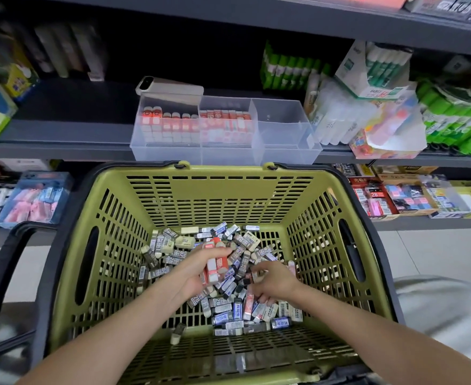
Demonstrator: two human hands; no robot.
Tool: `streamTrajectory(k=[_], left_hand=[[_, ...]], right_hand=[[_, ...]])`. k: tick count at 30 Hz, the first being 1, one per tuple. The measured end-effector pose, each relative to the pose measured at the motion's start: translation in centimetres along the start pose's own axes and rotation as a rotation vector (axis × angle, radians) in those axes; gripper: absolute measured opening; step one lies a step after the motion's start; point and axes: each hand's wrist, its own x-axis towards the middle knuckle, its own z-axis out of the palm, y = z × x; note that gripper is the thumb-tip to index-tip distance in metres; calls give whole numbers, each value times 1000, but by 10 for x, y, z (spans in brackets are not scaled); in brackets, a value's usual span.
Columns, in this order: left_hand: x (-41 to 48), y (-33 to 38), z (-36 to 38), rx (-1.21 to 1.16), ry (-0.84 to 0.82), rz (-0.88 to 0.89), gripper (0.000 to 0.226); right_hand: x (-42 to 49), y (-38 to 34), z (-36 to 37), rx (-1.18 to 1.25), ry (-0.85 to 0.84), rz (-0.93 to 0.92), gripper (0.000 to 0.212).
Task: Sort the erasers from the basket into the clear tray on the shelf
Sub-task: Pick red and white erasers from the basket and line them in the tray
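— Are the erasers [228, 315] hard to grab?
— No. They look small and light, with slippy paper sleeves. Best pinch the long sides. They lie heaped in the green basket [228, 187].
— And the hands?
— Left hand [201, 269]: fingers [214, 252] curled round a few red ones. Right hand [273, 282]: fingers [262, 266] bent, seeming to pinch one in the heap. The clear tray [284, 151] sits on the far shelf [62, 132].
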Motion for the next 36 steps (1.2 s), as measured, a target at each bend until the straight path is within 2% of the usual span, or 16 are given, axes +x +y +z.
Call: streamTrajectory(k=[1,3,6,8,12,15,20,25,29,32,36], left_hand=[[0,2,-1,-11,-3,3,55],[0,7,-1,-28,-7,14,54],[-1,14,-3,-78,-27,30,59],[-1,16,-5,-88,-33,40,60],[-2,17,-5,-91,-19,50,62],[-3,17,-5,-80,-6,56,62],[-4,18,-5,-75,18,79,57],[-6,18,-6,-63,5,93,60],[-5,18,-4,-39,-8,98,62],[-4,16,-4,-14,-29,97,61],[-3,14,-4,28,-30,106,51]], right_hand=[[4,2,1,-41,1,1,69],[13,2,3,-226,12,-34,78],[18,7,2,-804,136,-186,63],[19,13,4,-983,179,-255,58],[23,11,6,-996,158,-207,80],[29,1,7,-1005,109,-154,77],[33,1,9,-966,-104,-82,82],[22,14,18,-821,-88,-159,73],[15,17,18,-799,-54,-259,45],[15,19,30,-857,-113,-270,42],[21,15,32,-846,-43,-285,48]])
